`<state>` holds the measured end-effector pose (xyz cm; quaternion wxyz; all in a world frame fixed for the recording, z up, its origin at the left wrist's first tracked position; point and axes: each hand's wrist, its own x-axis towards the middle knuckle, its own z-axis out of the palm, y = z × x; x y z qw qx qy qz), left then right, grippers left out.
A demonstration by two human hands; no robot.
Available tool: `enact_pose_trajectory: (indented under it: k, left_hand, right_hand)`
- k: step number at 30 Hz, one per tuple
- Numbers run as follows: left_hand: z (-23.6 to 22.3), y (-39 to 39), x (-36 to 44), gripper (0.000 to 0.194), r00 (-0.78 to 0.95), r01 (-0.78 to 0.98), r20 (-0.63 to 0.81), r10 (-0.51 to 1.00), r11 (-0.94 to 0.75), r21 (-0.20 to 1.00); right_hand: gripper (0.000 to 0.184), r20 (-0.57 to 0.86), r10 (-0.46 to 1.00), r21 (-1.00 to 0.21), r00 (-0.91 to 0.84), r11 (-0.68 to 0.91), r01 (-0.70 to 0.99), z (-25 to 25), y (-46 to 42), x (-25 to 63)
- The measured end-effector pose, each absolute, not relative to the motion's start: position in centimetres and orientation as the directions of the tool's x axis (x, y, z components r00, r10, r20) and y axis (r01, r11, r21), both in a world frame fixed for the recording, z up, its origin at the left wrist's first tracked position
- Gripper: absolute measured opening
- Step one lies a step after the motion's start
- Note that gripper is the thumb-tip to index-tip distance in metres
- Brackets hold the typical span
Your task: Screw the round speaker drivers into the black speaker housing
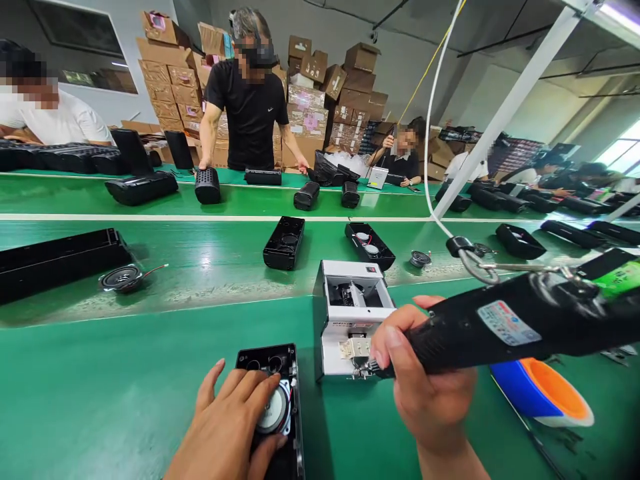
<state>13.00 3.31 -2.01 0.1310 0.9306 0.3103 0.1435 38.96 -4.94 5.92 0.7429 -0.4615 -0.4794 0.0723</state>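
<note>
My left hand presses flat on a round speaker driver seated in a black speaker housing at the near edge of the green bench. My right hand grips a black electric screwdriver held level, its tip pointing left into the front slot of a white screw feeder box. A white cable and a metal ring hang from the screwdriver's body.
A green conveyor belt carries black housings, loose drivers and a long black soundbar shell. A blue and orange tape roll lies at right. Other workers stand and sit across the line before stacked cardboard boxes.
</note>
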Motion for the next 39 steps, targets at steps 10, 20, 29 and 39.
enact_pose_trajectory:
  k: [10,20,29,39]
  left_hand:
    - [-0.6,2.3,13.6,0.056,0.725,0.491,0.241,0.646,-0.729,0.478]
    - [-1.2,1.9,13.2,0.062,0.738,0.502,0.184,0.649,-0.711,0.493]
    - [-0.9,1.9,13.4,0.063,0.742,0.526,0.131,0.658,-0.691,0.495]
    - [-1.2,1.4,13.7,0.064,0.706,0.544,0.210,0.676,-0.708,0.450]
  right_hand:
    - [0.047,0.437,0.711,-0.879,0.552,0.467,0.094,6.5,-6.4,36.0]
    - [0.043,0.528,0.644,-0.768,0.554,0.640,-0.011,7.9,-2.8,32.1]
    - [0.043,0.563,0.668,-0.787,0.486,0.613,0.068,5.3,-1.3,31.3]
    - [0.032,0.543,0.708,-0.826,0.452,0.546,0.136,3.2,-1.0,31.6]
